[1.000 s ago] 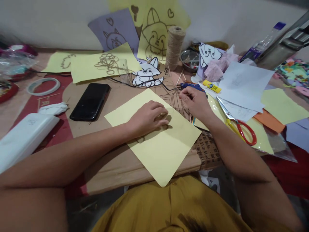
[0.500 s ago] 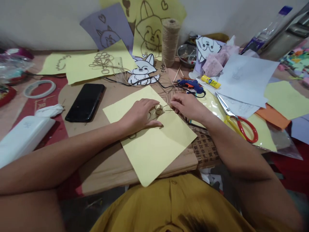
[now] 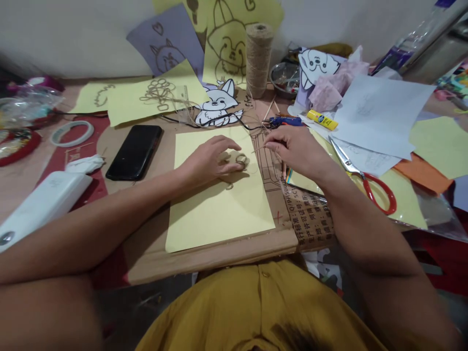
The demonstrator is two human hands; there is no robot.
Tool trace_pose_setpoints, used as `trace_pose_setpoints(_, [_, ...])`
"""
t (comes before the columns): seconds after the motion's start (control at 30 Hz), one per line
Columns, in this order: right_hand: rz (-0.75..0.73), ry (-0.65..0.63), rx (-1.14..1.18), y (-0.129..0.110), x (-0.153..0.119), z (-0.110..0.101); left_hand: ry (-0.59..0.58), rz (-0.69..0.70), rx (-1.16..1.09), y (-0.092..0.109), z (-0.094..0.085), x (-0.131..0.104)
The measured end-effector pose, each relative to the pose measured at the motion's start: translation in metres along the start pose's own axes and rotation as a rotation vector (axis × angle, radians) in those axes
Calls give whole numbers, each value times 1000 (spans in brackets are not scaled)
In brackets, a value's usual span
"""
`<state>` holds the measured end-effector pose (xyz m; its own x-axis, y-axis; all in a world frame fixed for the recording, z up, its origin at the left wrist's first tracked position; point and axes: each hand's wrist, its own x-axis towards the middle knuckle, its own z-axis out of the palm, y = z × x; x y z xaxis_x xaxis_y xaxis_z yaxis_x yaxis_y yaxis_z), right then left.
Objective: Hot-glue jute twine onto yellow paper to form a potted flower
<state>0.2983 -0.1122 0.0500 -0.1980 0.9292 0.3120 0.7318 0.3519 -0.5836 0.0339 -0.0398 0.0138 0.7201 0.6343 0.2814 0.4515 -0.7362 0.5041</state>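
Note:
My left hand [image 3: 208, 158] rests on a sheet of yellow paper [image 3: 219, 222], its thumb and fingers spread around a small coil of brown twine [image 3: 241, 160]. The thumb tip is beside or touching the coil; I cannot tell which. A smaller twine shape [image 3: 229, 186] lies on the sheet below that hand. Over the paper's right edge, my right hand [image 3: 292, 148] is closed in a pinch on a thin tan stick [image 3: 258, 149], which points left toward the coil.
Beyond the paper stand a twine spool [image 3: 259, 61] and a fox cutout [image 3: 218, 103]. A phone [image 3: 135, 152] and tape roll [image 3: 72, 133] lie left. Right are scissors [image 3: 360, 173], a glue stick [image 3: 321, 119] and a blue glue gun [image 3: 285, 121]. A black cord [image 3: 175, 120] crosses behind.
The yellow paper has turned, its near corner swinging left, so its near edge now runs along the table's edge. My right hand has moved slightly right and up, away from the coil.

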Motion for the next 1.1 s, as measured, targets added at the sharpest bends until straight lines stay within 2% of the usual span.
trace_pose_setpoints(0.03, [-20,16,-24,0,0,1,42,-18,2,4,3,-4])
trace_pose_setpoints(0.1, [-47,23,-50,-1,0,5,46,-1,7,9,11,-12])
trace_pose_setpoints(0.27, [-58,27,-42,-1,0,11,40,155,27,3,20,-21])
trace_pose_setpoints(0.6, [-63,-66,11,0,-2,10,-29,204,-43,2,12,-21])
trace_pose_setpoints(0.9, [-85,-52,-34,2,-2,18,-20,234,8,3,13,-24])
trace_pose_setpoints(1.1, [-72,-57,-26,2,-3,24,-65,199,3,3,13,-24])
